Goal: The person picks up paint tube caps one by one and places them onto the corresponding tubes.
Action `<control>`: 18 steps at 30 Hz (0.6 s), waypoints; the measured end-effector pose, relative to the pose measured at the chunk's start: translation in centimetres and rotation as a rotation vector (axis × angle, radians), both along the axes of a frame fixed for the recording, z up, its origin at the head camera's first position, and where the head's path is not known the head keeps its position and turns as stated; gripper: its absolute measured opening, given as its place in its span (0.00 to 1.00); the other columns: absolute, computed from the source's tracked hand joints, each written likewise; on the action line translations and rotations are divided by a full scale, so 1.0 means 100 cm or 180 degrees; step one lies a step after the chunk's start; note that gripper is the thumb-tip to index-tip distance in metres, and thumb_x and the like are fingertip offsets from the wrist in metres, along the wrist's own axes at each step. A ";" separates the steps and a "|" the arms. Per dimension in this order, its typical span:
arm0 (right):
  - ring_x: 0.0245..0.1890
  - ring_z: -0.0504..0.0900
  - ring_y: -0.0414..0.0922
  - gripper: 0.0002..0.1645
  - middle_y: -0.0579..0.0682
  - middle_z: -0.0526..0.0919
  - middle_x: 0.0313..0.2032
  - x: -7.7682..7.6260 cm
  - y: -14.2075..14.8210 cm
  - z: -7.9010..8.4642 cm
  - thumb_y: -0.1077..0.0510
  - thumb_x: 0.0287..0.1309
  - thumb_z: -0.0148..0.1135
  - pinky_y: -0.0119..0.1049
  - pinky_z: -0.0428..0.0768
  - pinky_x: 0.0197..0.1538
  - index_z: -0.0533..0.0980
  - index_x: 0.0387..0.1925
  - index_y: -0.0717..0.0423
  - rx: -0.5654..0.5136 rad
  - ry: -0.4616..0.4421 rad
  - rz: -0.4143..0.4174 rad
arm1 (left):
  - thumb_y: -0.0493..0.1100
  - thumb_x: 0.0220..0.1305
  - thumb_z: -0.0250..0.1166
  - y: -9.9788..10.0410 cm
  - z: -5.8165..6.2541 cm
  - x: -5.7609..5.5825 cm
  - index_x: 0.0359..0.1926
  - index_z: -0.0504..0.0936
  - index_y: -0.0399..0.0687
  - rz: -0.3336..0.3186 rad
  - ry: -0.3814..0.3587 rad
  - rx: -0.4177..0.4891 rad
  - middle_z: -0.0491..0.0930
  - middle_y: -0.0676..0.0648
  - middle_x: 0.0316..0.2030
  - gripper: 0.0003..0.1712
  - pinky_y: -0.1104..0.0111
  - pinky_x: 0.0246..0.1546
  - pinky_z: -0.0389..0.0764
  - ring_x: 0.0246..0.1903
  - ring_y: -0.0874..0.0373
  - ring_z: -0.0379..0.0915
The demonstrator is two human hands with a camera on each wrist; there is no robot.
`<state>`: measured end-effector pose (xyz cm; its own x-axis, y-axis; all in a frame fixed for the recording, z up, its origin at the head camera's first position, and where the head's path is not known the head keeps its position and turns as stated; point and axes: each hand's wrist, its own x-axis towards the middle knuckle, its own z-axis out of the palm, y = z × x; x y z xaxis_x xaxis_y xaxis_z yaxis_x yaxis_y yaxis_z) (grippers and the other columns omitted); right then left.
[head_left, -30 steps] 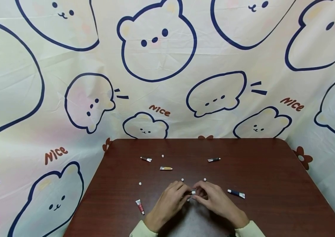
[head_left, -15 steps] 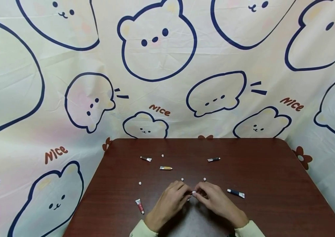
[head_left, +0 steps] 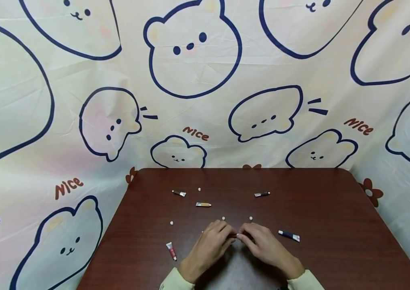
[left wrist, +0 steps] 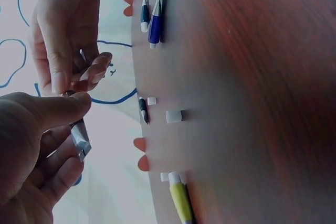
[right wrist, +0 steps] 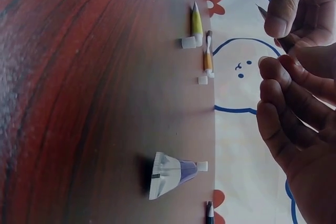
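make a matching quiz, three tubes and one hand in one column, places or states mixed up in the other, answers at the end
1 red tube
2 dark blue tube
3 yellow tube
4 left hand

A right of both hands
B pinching a silver-ended tube
C left of both hands
D farther back than both hands

Pairs: 1-C, 2-A, 3-D, 4-B

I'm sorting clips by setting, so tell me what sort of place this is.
Most likely an indoor spot fitted out for tabletop handwork: a bear-printed cloth hangs behind a dark brown table, where small tubes and little white pieces, perhaps caps, lie scattered.
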<state>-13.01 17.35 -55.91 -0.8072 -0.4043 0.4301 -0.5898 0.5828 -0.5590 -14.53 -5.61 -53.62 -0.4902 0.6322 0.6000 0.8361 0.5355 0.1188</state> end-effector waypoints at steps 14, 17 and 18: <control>0.31 0.70 0.26 0.07 0.28 0.74 0.31 -0.001 0.001 -0.003 0.54 0.78 0.66 0.24 0.73 0.34 0.81 0.37 0.44 0.0075 0.0061 0.0043 | 0.42 0.62 0.82 0.002 -0.003 0.001 0.43 0.85 0.53 0.0030 0.0072 -0.0044 0.83 0.57 0.38 0.14 0.69 0.41 0.80 0.38 0.63 0.79; 0.31 0.71 0.27 0.07 0.28 0.75 0.32 -0.001 0.001 -0.004 0.53 0.78 0.66 0.25 0.73 0.34 0.81 0.37 0.43 0.0084 -0.0030 0.0016 | 0.43 0.63 0.81 0.002 -0.004 0.000 0.43 0.85 0.53 0.0030 0.0075 -0.0081 0.83 0.57 0.39 0.13 0.69 0.40 0.80 0.38 0.63 0.79; 0.31 0.72 0.27 0.07 0.28 0.77 0.32 -0.001 0.001 -0.004 0.53 0.78 0.66 0.25 0.75 0.35 0.81 0.38 0.42 0.0082 -0.0056 -0.0001 | 0.43 0.63 0.81 0.001 -0.004 0.000 0.43 0.85 0.53 0.0030 0.0081 -0.0091 0.83 0.57 0.39 0.13 0.69 0.40 0.80 0.39 0.63 0.79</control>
<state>-13.11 17.43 -56.27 -0.8147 -0.4147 0.4054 -0.5798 0.5974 -0.5541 -14.57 -5.48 -54.01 -0.4809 0.6449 0.5940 0.8336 0.5462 0.0820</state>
